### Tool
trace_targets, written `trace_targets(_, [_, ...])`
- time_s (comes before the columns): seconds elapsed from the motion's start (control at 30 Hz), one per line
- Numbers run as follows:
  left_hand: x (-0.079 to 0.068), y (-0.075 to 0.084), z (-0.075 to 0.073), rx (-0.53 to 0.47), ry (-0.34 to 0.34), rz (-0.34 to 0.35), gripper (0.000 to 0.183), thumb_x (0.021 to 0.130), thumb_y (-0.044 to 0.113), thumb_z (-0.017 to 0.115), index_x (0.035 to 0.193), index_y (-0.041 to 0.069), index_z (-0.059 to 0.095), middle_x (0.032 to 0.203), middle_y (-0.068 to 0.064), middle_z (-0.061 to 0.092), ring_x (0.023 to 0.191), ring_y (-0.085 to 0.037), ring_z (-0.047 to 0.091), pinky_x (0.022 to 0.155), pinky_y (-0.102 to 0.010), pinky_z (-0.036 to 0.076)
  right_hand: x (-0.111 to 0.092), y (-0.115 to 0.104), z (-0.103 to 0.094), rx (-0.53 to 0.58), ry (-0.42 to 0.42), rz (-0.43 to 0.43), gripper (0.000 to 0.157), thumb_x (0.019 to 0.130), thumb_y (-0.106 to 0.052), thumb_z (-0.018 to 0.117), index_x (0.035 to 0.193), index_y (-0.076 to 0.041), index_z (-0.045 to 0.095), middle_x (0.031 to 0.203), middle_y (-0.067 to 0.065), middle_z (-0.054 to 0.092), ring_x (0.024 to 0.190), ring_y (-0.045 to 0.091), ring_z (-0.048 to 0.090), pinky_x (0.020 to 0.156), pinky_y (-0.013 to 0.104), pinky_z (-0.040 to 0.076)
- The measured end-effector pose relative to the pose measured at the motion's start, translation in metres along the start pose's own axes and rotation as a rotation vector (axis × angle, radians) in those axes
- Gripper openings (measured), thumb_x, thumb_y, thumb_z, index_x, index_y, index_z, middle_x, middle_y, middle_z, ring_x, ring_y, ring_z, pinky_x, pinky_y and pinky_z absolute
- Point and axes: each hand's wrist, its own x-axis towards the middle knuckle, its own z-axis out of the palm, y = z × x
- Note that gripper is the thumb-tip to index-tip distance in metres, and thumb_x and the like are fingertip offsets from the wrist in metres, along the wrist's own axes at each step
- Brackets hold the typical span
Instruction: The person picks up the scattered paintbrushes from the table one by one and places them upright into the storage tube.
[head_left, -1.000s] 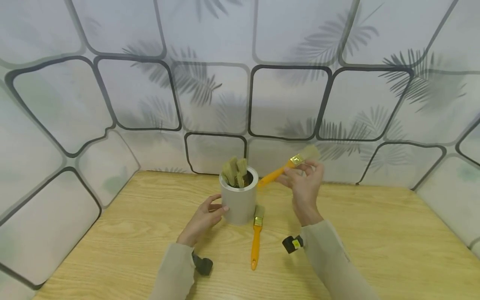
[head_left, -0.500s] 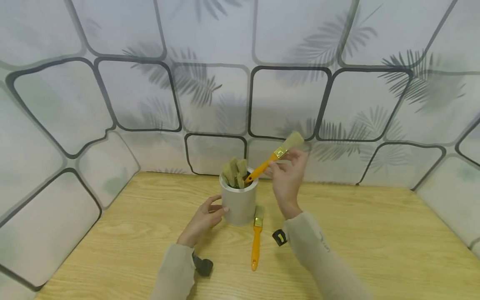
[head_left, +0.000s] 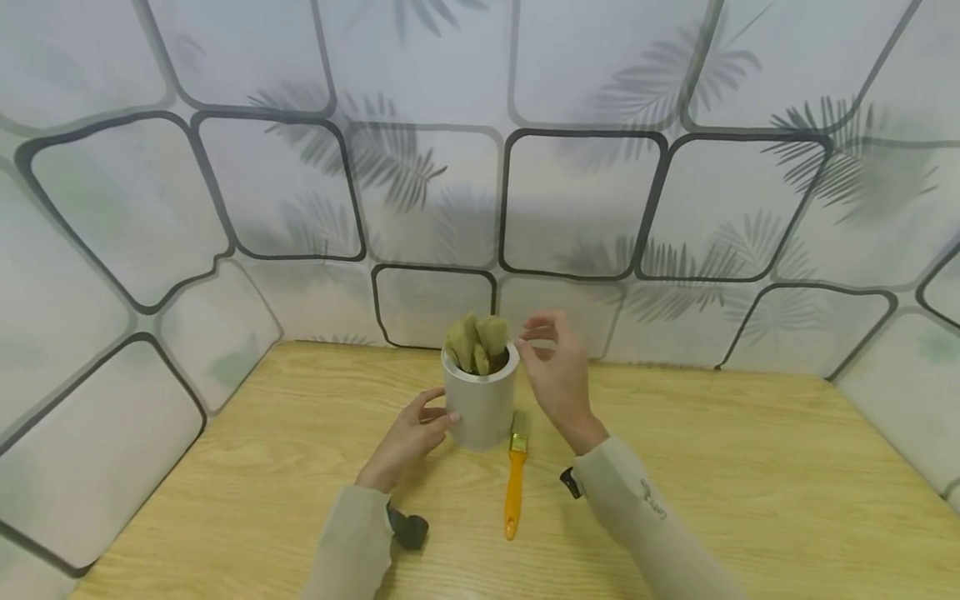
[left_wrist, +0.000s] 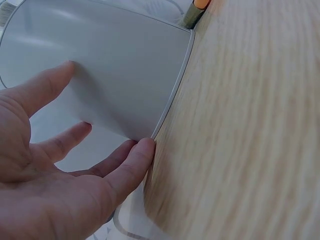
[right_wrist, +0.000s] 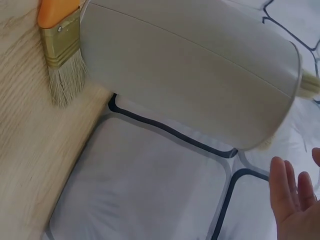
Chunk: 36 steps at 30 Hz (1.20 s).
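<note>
A light grey cylindrical pot (head_left: 480, 412) stands upright on the table, holding several paintbrushes with their pale bristles (head_left: 476, 340) upward. My left hand (head_left: 405, 437) rests against its left side. In the left wrist view the thumb lies on the wall of the pot (left_wrist: 115, 55), and the fingertips (left_wrist: 146, 145) reach its side near the base. Just right of the rim is my right hand (head_left: 558, 371), fingers loosely bent and holding nothing. One paintbrush (head_left: 513, 492) with an orange handle lies in front of the pot, bristles pointing toward its base; its bristles (right_wrist: 66, 80) also show in the right wrist view.
The wood-grain table (head_left: 300, 467) meets a backdrop (head_left: 570, 200) patterned with dark outlines and leaves, which rises behind and at both sides. Small dark wrist cameras sit at the left cuff (head_left: 408, 529) and the right cuff (head_left: 572, 483).
The right hand carried a paintbrush leftward, lowered it handle-first into the pot and let go. The left hand and the paintbrush on the table stayed in place.
</note>
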Motion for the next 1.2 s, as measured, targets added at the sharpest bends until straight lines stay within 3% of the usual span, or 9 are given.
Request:
trace_targets(0.13, [0.001, 0.000, 0.000, -0.001, 0.003, 0.000, 0.065, 0.101, 0.020, 0.065, 0.155, 0.003, 0.034, 0.146, -0.031, 0.042, 0.134, -0.046, 0.044, 0.110, -0.057, 0.040, 0.000, -0.003, -0.013, -0.042, -0.007, 0.100, 0.021, 0.088, 0.014, 0.067, 0.106, 0.008, 0.060, 0.102, 0.022, 0.065, 0.090, 0.036, 0.068, 0.074, 0.045, 0.060])
trace_targets(0.33, [0.002, 0.001, 0.001, -0.007, 0.010, -0.011, 0.065, 0.100, 0.020, 0.066, 0.155, 0.003, 0.035, 0.146, -0.030, 0.043, 0.134, -0.045, 0.044, 0.110, -0.056, 0.040, 0.000, -0.001, -0.033, -0.034, -0.071, 0.357, 0.020, 0.091, 0.009, 0.066, 0.109, 0.007, 0.059, 0.104, 0.023, 0.062, 0.087, 0.036, 0.068, 0.066, 0.032, 0.062])
trace_targets(0.53, [0.001, 0.001, 0.000, 0.006, 0.004, -0.010, 0.065, 0.101, 0.021, 0.065, 0.155, 0.002, 0.033, 0.146, -0.032, 0.041, 0.135, -0.047, 0.043, 0.110, -0.056, 0.040, -0.002, 0.002, -0.047, 0.017, -0.126, 0.548, 0.026, 0.092, 0.007, 0.066, 0.115, 0.007, 0.054, 0.106, 0.023, 0.060, 0.080, 0.023, 0.067, 0.062, 0.030, 0.061])
trace_targets(1.0, [0.001, 0.000, 0.001, -0.003, 0.010, -0.008, 0.065, 0.101, 0.020, 0.065, 0.155, 0.003, 0.034, 0.145, -0.030, 0.043, 0.134, -0.045, 0.045, 0.110, -0.055, 0.040, -0.019, 0.008, -0.058, 0.081, -0.250, 0.747, 0.043, 0.094, 0.002, 0.064, 0.130, 0.011, 0.043, 0.120, 0.031, 0.054, 0.081, 0.032, 0.070, 0.061, 0.039, 0.062])
trace_targets(1.2, [0.002, 0.000, 0.001, -0.006, 0.008, -0.013, 0.065, 0.101, 0.020, 0.065, 0.156, 0.004, 0.034, 0.146, -0.031, 0.042, 0.135, -0.045, 0.044, 0.111, -0.055, 0.039, -0.030, 0.013, -0.055, 0.089, -0.278, 0.808, 0.045, 0.093, 0.002, 0.064, 0.131, 0.012, 0.043, 0.116, 0.029, 0.056, 0.082, 0.035, 0.069, 0.061, 0.040, 0.062])
